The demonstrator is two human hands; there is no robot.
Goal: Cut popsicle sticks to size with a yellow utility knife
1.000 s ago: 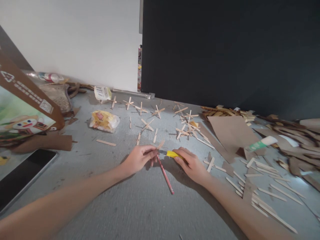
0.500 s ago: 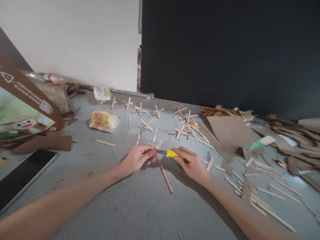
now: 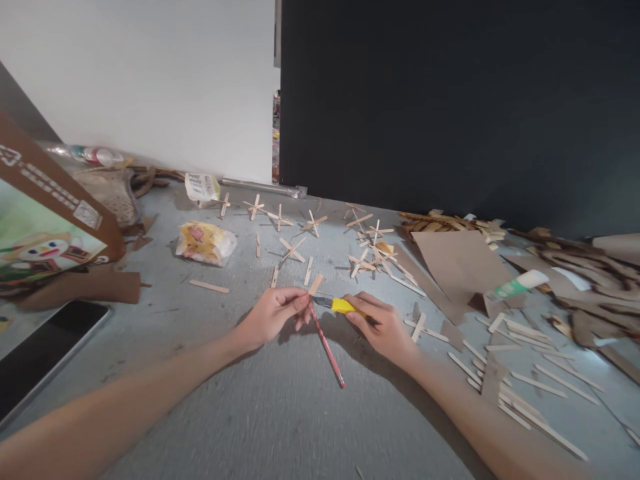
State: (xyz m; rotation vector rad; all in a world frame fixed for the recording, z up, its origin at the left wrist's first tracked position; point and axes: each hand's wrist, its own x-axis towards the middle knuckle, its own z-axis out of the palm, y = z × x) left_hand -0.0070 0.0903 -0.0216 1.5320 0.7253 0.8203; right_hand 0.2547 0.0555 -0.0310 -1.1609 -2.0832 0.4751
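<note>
My left hand is closed in a pinch on a short wooden stick that pokes up and to the right from the fingertips. Facing it, my right hand grips a yellow utility knife, its metal blade end pointing left at the stick. Both hands rest low over the grey surface. A red pencil lies on the surface between and below them, slanting down to the right.
Glued stick crosses lie scattered behind the hands, loose sticks to the right. Brown cardboard, a glue tube, cardboard scraps, a crumpled yellow packet, a printed box and a dark tablet surround the spot.
The hands stay together with knife and stick; the stick's free end has tipped slightly upward. The view has shifted a little.
</note>
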